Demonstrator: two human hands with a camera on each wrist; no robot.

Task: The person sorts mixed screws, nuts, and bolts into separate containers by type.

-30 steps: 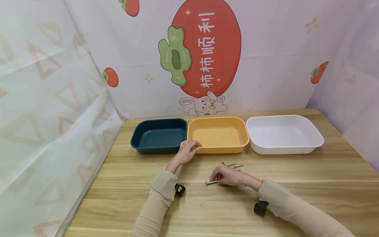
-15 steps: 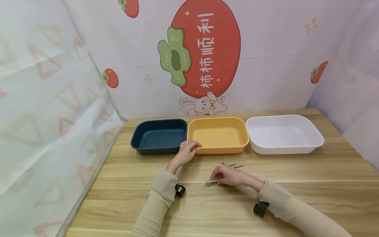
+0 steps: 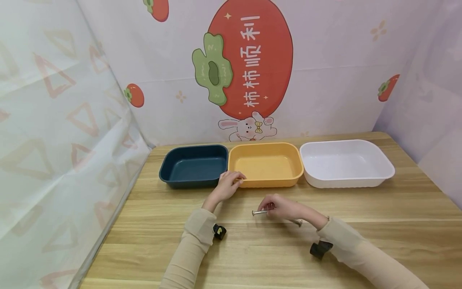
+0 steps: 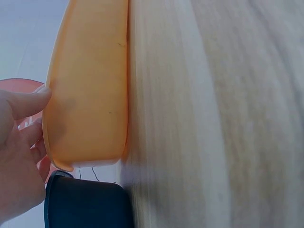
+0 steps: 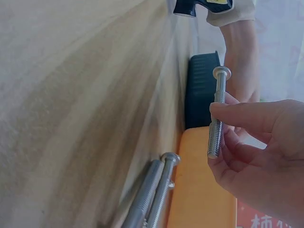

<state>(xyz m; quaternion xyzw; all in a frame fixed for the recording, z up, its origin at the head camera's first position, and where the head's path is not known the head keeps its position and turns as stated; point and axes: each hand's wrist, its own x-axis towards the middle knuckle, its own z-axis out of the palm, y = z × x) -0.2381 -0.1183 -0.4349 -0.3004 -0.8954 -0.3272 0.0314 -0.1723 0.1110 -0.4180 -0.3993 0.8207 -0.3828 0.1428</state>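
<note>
My left hand (image 3: 227, 186) grips the front rim of the yellow tray (image 3: 268, 183), near its left corner; in the left wrist view the thumb lies on the near side of the wall. Over the table, right of that hand, my right hand (image 3: 283, 207) pinches a silver bolt (image 5: 220, 90) between thumb and fingers, its round head pointing left in the head view. More silver bolts (image 5: 164, 183) lie on the table below, one bolt's end (image 3: 297, 222) showing beside the right wrist. The rest of that pile is hidden behind the hand.
A dark teal tray (image 3: 169, 183) stands against the yellow one on the left, and a white tray (image 3: 346, 183) on the right. All three line the back of the wooden table (image 3: 144, 241). A printed cloth (image 3: 325, 100) hangs behind them.
My right hand has raised the bolt off the table and shifted slightly away from me. Small screws seen beyond the hand are now hidden, and another bolt's end shows. The left hand stays put.
</note>
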